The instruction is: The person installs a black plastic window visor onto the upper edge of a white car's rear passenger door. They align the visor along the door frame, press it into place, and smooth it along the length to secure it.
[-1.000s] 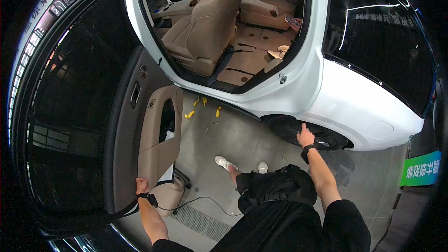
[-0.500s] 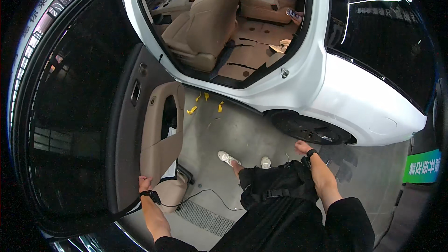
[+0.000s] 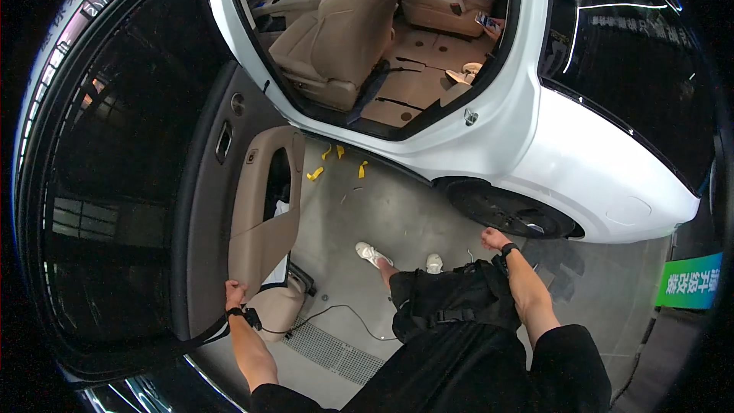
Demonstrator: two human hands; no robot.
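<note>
The open car door (image 3: 206,206) stands at my left, with a dark window and a brown inner panel. My left hand (image 3: 235,293) is closed on the door's near edge, by the lower end of the beige armrest (image 3: 264,241); its fingertips are partly hidden. A dark band with a small black device (image 3: 251,319) sits at that wrist. My right hand (image 3: 493,239) hangs in front of me near the rear wheel (image 3: 508,208), curled into a loose fist with nothing visible in it.
The white car body (image 3: 589,157) spans the far right side. Through the doorway show a beige seat (image 3: 344,38) and another person's hand with a phone (image 3: 485,21). Yellow strips (image 3: 315,174) lie on the floor. A beige seat-like piece (image 3: 279,307), a cable (image 3: 348,307) and a floor grate (image 3: 332,352) are near my left.
The view has shifted slightly, so the car body appears a little further right and the door a little further left. Both hands keep their poses.
</note>
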